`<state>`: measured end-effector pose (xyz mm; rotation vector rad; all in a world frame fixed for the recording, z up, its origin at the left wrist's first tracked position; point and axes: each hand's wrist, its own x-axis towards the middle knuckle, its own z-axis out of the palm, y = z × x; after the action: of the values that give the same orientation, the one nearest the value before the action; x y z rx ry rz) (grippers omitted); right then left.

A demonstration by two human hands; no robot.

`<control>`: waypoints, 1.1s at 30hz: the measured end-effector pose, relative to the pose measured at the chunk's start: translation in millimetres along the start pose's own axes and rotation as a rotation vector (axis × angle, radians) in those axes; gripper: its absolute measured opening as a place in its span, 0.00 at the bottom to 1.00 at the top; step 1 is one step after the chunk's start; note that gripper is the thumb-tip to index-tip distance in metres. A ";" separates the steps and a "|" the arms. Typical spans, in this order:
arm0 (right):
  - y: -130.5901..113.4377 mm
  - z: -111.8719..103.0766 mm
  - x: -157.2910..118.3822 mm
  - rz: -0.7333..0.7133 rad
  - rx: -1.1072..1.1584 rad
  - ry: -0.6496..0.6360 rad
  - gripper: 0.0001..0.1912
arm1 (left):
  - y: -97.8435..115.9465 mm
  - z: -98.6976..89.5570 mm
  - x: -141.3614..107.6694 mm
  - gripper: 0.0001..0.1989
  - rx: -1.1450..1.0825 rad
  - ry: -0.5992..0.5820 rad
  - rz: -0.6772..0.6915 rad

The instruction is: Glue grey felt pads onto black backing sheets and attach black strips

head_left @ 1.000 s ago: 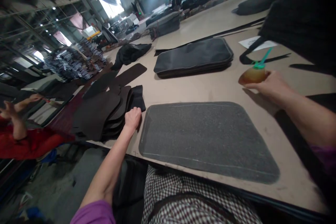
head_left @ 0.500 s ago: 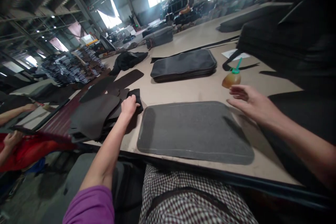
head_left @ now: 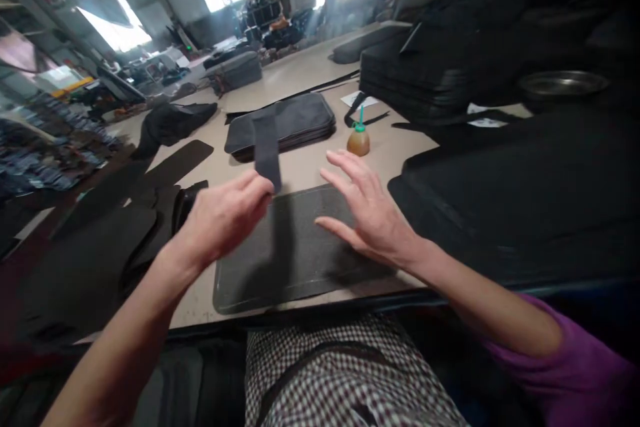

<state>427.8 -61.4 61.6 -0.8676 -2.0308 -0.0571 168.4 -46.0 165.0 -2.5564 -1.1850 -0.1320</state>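
Only one dark strip [head_left: 267,150], left hand [head_left: 225,217]

A long beige work table [head_left: 300,173] runs away from the near edge, where a gray felt mat [head_left: 295,263] lies. Beyond it sit a flat black padded stack [head_left: 280,123] and a small amber squeeze bottle [head_left: 359,142]. Dark brown cut panels [head_left: 95,247] overlap along the left edge, with a crumpled black cloth [head_left: 170,123] past them, and black stacked sheets [head_left: 430,70] fill the right side.
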 end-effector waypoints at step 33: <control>-51.7 41.7 -123.6 1.144 0.823 -0.247 0.12 | -4.9 230.7 114.9 0.13 -0.734 -0.088 -0.270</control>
<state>410.0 -154.2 -42.2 -1.3430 -1.2583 1.4425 228.1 115.3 -27.0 -2.9960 -1.7711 -0.6261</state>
